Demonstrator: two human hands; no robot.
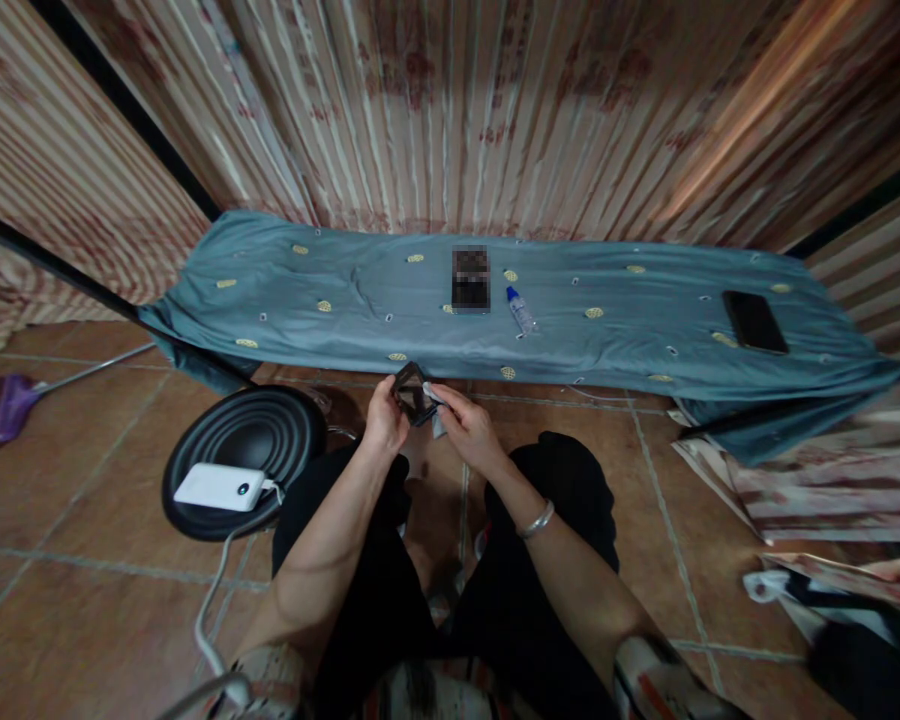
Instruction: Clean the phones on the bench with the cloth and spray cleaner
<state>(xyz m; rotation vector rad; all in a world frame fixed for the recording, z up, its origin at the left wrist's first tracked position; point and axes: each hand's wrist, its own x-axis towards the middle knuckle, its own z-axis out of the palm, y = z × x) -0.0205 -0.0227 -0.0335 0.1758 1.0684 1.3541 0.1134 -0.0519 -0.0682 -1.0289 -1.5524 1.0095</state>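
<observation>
My left hand (387, 415) is closed on the edge of a small dark rectangular frame (411, 392) with a see-through middle. The frame is tilted in front of my knees, just off the front edge of the bench. My right hand (468, 424) pinches a small white cloth (434, 394) and presses it to the frame's right side. Part of the cloth hangs below the fingers. Beyond my hands, a dark rectangular item (471, 279), its surface pixelated, lies on the bench. Right of it lies a small clear bottle (521, 311) with a blue cap.
A blue-green patterned cloth (360, 300) covers the long bench. A black phone (754, 322) rests at its right end. On the left, a white power bank (221, 487) with a cable sits on a round black stool (195, 430). A purple-headed broom (13, 405) lies farther left. Striped curtains (435, 120) hang behind.
</observation>
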